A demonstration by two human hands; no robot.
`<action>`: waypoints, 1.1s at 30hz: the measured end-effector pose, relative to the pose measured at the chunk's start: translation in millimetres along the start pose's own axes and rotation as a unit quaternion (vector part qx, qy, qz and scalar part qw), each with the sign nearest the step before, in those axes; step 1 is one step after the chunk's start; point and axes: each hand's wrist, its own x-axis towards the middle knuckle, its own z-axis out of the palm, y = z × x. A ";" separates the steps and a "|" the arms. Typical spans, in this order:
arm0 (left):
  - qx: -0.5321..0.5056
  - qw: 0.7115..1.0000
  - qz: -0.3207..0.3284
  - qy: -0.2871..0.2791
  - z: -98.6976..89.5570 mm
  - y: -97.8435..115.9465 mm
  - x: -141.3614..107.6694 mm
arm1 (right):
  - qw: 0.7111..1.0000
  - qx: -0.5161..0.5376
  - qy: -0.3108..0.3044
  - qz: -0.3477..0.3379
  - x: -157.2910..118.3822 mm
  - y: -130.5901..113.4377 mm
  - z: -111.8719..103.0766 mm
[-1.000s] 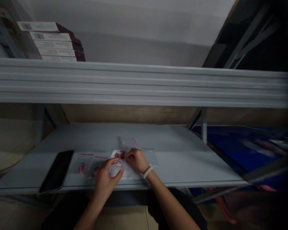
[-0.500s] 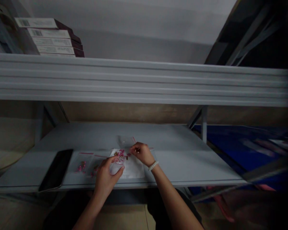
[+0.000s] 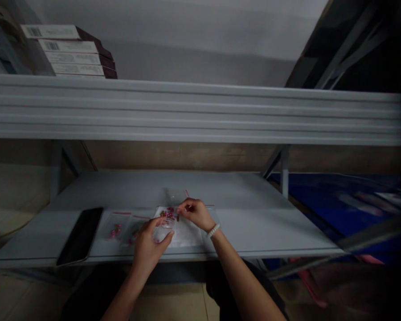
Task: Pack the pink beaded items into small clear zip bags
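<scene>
My left hand (image 3: 149,243) holds a small clear zip bag (image 3: 167,224) between thumb and forefinger, its red-edged mouth spread. Just beyond the bag, a pile of small pink and golden-brown beads (image 3: 168,213) lies on a white sheet (image 3: 189,235). My right hand (image 3: 198,215), with a pale bead bracelet (image 3: 213,230) at the wrist, is at the right edge of the pile, thumb and fingertips pinched together. Whatever is between those fingertips is too small to make out.
Left of my hands lie a clear bag with pink beads (image 3: 115,230) and another bag, partly behind my left hand. A black tablet-like slab (image 3: 80,236) rests at the left front edge. Another clear bag (image 3: 175,195) lies behind. A grey shelf beam (image 3: 200,113) crosses above, bearing stacked boxes (image 3: 75,58).
My right hand has shifted slightly left, closer to the bead pile and the bag's mouth. My left hand stays nearly in place, holding the bag.
</scene>
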 end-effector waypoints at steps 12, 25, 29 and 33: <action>0.009 1.000 0.004 0.001 -1.7 1.4 -0.1 | 0.990 -0.133 0.050 0.005 3.8 16.0 -6.9; 0.012 1.000 0.006 0.007 -2.2 0.2 0.1 | 0.969 -0.241 -0.043 0.043 -2.6 12.3 12.0; 0.008 1.000 0.002 0.002 -2.3 0.3 -0.2 | 0.958 -0.272 -0.026 0.092 -5.1 13.0 24.3; 0.013 1.000 0.007 0.007 -3.2 0.6 -0.3 | 0.975 -0.190 0.017 0.110 -6.1 5.4 17.5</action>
